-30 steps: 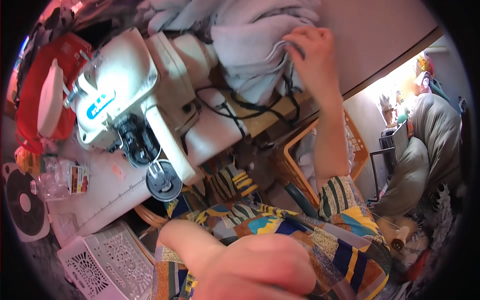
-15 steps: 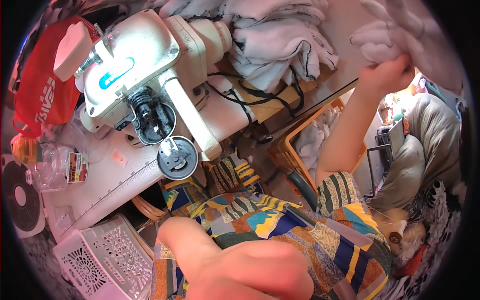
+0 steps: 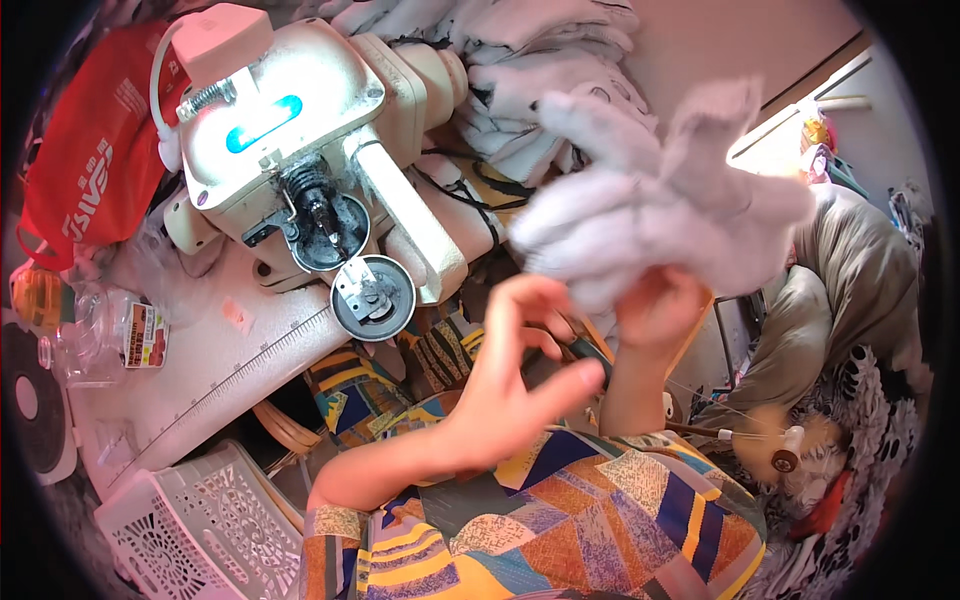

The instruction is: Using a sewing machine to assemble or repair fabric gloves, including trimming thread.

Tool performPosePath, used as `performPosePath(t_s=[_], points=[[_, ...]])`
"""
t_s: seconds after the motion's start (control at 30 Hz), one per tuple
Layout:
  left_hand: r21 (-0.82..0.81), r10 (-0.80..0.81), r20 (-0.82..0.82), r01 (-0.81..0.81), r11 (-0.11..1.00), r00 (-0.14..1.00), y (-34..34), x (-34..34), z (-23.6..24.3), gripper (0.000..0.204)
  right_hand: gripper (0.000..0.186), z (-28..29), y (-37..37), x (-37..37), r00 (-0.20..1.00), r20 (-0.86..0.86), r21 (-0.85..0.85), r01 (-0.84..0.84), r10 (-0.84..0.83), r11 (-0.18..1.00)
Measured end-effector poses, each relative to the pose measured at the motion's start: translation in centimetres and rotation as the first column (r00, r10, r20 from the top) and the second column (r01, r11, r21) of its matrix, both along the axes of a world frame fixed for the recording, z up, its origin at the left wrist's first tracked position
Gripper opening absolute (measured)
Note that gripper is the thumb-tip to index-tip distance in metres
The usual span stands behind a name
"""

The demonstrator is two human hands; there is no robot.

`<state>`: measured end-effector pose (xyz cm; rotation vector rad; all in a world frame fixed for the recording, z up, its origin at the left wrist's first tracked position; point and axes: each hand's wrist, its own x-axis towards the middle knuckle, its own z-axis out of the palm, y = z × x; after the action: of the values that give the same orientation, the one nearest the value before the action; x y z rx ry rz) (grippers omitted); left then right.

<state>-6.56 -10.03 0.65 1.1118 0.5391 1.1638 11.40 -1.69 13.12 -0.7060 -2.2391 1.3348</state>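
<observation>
My right hand is closed on a fluffy white fleece glove, its finger shapes blurred by motion. The fabric flares out above that hand and hides part of the fingers. Just to the left, my left hand is empty, its fingers apart and slightly curled toward the fleece without clearly touching it. Further left stands a cream sewing machine with two round metal discs at its sewing head. Behind the glove, more white fleece pieces with dark edges lie heaped on the table.
On the table are a clear plastic jar and a red bag. A white openwork basket stands at the lower left. An orange crate is mostly hidden behind my right hand. Grey-green fabric bulges at the right.
My right hand has come from the upper right toward the middle with the white fleece glove. My left hand has risen from the lap toward it, its fingers spreading. The view has shifted slightly.
</observation>
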Motion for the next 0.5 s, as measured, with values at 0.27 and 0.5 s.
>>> performPosePath(t_s=[0.27, 0.5], points=[[-0.348, 0.388, 0.211, -0.302, 0.887, 0.897, 2.6, 1.6, -5.6, 0.036, 0.037, -9.6, -5.3, -0.9, 0.953, 0.270, -0.119, 0.176, -0.139, 0.977], [-0.258, 0.424, -0.248, -0.481, 0.838, 0.871, 1.3, -0.9, -7.4, 0.028, 0.041, -17.7, -7.6, 2.6, 0.797, 0.013, -0.691, 0.444, -0.604, 0.571]])
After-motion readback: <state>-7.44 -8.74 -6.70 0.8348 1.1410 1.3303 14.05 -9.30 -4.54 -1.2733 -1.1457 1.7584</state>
